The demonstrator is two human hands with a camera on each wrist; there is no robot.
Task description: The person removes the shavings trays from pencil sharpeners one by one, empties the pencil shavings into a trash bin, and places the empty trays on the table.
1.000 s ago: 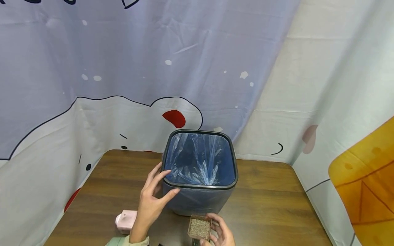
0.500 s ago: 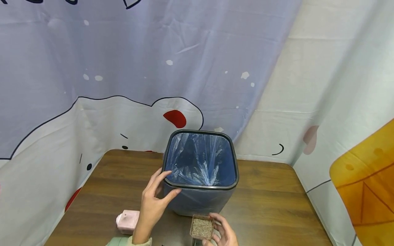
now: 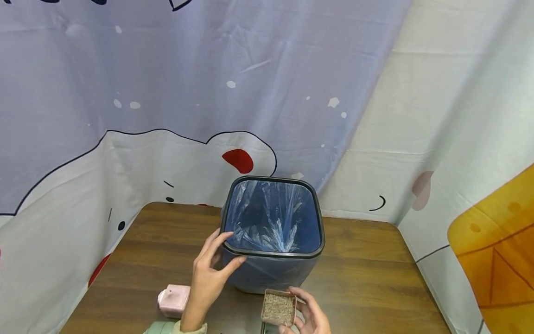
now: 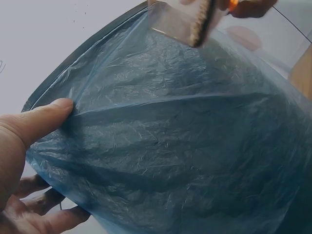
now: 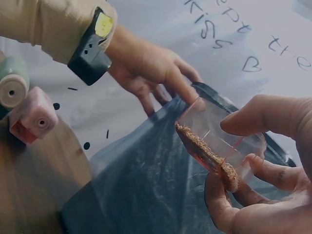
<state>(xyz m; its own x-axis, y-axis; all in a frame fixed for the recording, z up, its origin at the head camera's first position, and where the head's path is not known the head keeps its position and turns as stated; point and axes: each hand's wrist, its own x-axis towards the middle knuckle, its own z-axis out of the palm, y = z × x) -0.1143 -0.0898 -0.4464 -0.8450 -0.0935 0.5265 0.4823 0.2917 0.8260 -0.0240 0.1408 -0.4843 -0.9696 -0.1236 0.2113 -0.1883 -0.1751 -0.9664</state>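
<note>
A blue-grey trash bin (image 3: pixel 271 273) with a black rim stands on the table, lined with a thin clear bag. My left hand (image 3: pixel 208 278) holds the bin's front left corner, thumb on the front and fingers along the left side; the left wrist view shows the thumb (image 4: pixel 48 114) against the bag. In front of the bin, my right hand (image 3: pixel 310 315) grips a small clear plastic box (image 3: pixel 278 308) by its right side. Brown granules (image 5: pixel 209 153) fill part of the box, which looks tilted in the right wrist view.
A pink bottle (image 3: pixel 174 300) lies to the left of my left forearm on the wooden table (image 3: pixel 359 278). Beside it, in the right wrist view, is a pale green bottle (image 5: pixel 13 90). A printed curtain (image 3: pixel 250 93) hangs behind the table.
My right hand has shifted slightly to the right with the plastic box, which has turned a little. My left hand stays at the bin's corner.
</note>
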